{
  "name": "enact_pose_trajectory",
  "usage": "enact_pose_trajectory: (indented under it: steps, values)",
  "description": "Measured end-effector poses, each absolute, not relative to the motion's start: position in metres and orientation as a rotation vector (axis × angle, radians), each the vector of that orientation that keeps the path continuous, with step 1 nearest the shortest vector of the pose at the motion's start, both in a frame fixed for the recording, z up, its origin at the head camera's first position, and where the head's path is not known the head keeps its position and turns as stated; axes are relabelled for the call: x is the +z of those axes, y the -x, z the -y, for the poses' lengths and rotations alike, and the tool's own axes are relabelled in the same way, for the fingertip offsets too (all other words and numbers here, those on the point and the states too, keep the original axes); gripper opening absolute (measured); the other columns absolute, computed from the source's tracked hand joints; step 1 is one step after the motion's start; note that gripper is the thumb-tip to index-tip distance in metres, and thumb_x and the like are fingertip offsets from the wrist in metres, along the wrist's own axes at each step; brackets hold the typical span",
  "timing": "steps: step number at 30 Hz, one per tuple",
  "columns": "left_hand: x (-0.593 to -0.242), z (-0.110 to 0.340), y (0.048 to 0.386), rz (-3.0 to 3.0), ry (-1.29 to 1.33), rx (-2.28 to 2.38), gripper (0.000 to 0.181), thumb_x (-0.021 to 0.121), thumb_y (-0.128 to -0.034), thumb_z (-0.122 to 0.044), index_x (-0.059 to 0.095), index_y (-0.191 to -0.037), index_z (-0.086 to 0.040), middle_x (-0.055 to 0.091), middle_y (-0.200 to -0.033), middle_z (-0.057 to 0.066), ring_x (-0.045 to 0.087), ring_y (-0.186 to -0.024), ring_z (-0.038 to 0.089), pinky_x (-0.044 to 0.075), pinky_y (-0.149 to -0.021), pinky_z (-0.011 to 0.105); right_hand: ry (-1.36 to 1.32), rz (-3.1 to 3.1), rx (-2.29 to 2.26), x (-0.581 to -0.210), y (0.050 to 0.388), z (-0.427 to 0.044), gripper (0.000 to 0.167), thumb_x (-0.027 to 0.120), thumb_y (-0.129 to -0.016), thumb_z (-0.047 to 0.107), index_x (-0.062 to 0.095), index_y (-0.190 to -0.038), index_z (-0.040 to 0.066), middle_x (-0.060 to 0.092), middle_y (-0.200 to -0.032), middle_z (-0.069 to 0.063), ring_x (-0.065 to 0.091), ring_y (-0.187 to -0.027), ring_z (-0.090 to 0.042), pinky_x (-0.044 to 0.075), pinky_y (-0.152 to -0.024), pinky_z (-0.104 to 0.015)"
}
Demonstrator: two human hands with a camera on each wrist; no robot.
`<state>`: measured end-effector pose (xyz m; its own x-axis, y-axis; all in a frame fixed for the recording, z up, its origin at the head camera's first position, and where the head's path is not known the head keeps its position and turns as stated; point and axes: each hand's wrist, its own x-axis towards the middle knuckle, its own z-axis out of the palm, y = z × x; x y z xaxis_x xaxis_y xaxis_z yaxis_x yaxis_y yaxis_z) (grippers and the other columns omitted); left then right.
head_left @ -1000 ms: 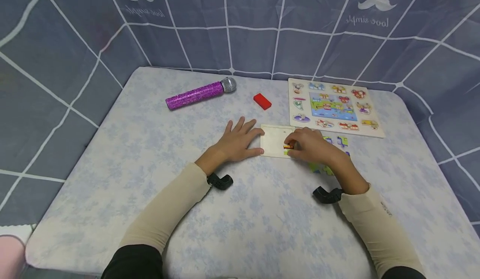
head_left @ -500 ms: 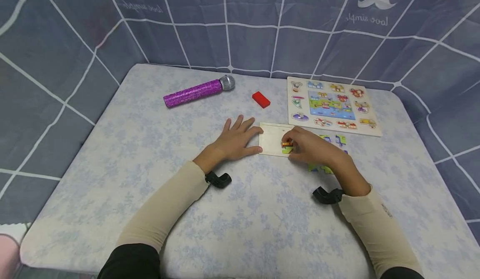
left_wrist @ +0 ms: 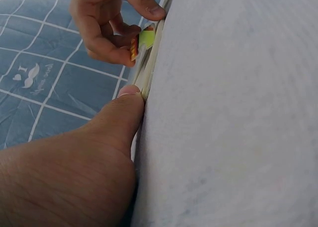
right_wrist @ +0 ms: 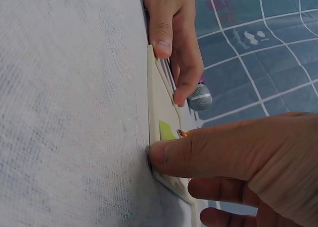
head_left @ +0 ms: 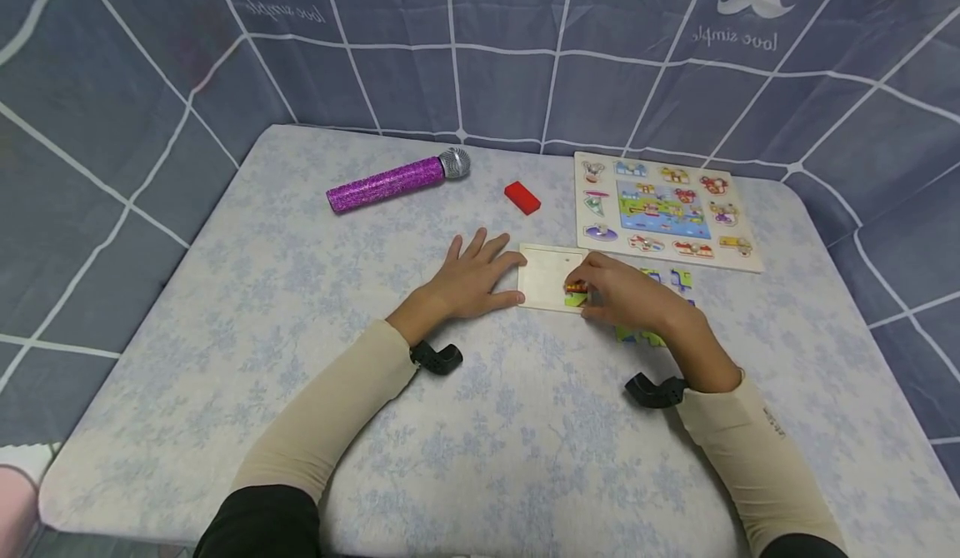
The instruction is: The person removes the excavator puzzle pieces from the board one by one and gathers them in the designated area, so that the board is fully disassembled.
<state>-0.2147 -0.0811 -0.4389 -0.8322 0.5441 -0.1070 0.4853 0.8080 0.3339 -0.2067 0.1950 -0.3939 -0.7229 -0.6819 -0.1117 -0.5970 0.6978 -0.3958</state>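
In the head view, a shallow pale wooden puzzle tray (head_left: 542, 279) lies mid-table, with a green piece bearing a red-and-yellow strip (head_left: 576, 298) at its near right part. My left hand (head_left: 468, 283) lies with fingers spread, its thumb and index finger touching the tray's left edge. Over the tray's right end, my right hand (head_left: 622, 291) holds the puzzle piece at its fingertips. The left wrist view shows the piece (left_wrist: 145, 39) tilted above the rim. In the right wrist view, my right thumb (right_wrist: 171, 156) rests at the rim, hiding part of the piece.
Several loose green puzzle pieces (head_left: 681, 280) lie partly under my right hand. Behind them is a picture peg board (head_left: 592, 247). A red block (head_left: 522, 197) and a purple glitter microphone (head_left: 390, 185) lie toward the back, before a grey-blue checked curtain (head_left: 502, 96).
My right thumb has shifted slightly, and more of the piece's green face shows. My left hand stays at the tray's left edge. The head view has tilted slightly.
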Motion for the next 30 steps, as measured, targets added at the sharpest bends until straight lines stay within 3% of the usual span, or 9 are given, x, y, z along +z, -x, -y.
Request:
enact_pose_trajectory:
  steps: [7, 14, 16, 20, 25, 30]
  values:
    - [-0.437, 0.077, 0.215, -2.797, -0.817, 0.437, 0.062, 0.050, -0.0997, -0.062, 0.039, -0.152, -0.030, 0.016, -0.168, 0.009, 0.001, -0.153, 0.039, -0.001, -0.117, 0.063, 0.998, -2.655, -0.522, -0.393, 0.206, -0.201, 0.039, 0.085, -0.083, 0.007, 0.070, -0.118, 0.001, 0.060, -0.109, -0.008, 0.060, -0.095, -0.021, 0.053, -0.084, -0.041]
    - [-0.436, 0.074, 0.216, -2.800, -0.818, 0.440, 0.061, 0.051, -0.0997, -0.061, 0.039, -0.151, -0.030, 0.016, -0.168, 0.010, 0.001, -0.153, 0.039, -0.001, -0.117, 0.063, 1.069, -2.633, -0.634, -0.384, 0.211, -0.220, 0.037, 0.077, -0.089, 0.002, 0.069, -0.125, 0.003, 0.063, -0.119, -0.008, 0.061, -0.103, -0.024, 0.051, -0.086, -0.046]
    - [-0.437, 0.074, 0.216, -2.801, -0.813, 0.447, 0.062, 0.052, -0.0994, -0.061, 0.039, -0.151, -0.030, 0.016, -0.168, 0.010, 0.001, -0.153, 0.040, -0.001, -0.117, 0.063, 1.063, -2.638, -0.688, -0.380, 0.212, -0.232, 0.038, 0.076, -0.089, 0.000, 0.068, -0.126, 0.002, 0.064, -0.121, -0.009, 0.060, -0.110, -0.029, 0.050, -0.090, -0.051]
    - [-0.439, 0.076, 0.216, -2.796, -0.798, 0.453, 0.062, 0.051, -0.0993, -0.061, 0.039, -0.151, -0.030, 0.015, -0.168, 0.010, -0.001, -0.153, 0.039, -0.001, -0.117, 0.063, 1.051, -2.732, -0.743, -0.376, 0.206, -0.264, 0.040, 0.076, -0.088, -0.001, 0.066, -0.127, 0.001, 0.063, -0.123, -0.012, 0.060, -0.107, -0.034, 0.049, -0.087, -0.055]
    - [-0.440, 0.078, 0.216, -2.792, -0.793, 0.458, 0.062, 0.051, -0.0993, -0.062, 0.038, -0.151, -0.031, 0.014, -0.168, 0.009, -0.002, -0.153, 0.039, -0.002, -0.117, 0.063, 1.010, -2.904, -0.732, -0.384, 0.184, -0.311, 0.045, 0.079, -0.084, -0.004, 0.066, -0.126, 0.003, 0.064, -0.118, -0.011, 0.063, -0.095, -0.029, 0.051, -0.073, -0.051]
    - [-0.441, 0.081, 0.217, -2.788, -0.803, 0.464, 0.062, 0.051, -0.0991, -0.062, 0.039, -0.151, -0.030, 0.014, -0.168, 0.009, -0.002, -0.153, 0.039, -0.003, -0.117, 0.063, 0.760, -2.867, -0.715, -0.399, 0.161, -0.343, 0.044, 0.082, -0.082, -0.003, 0.066, -0.122, 0.002, 0.068, -0.111, -0.009, 0.065, -0.095, -0.028, 0.052, -0.078, -0.047]
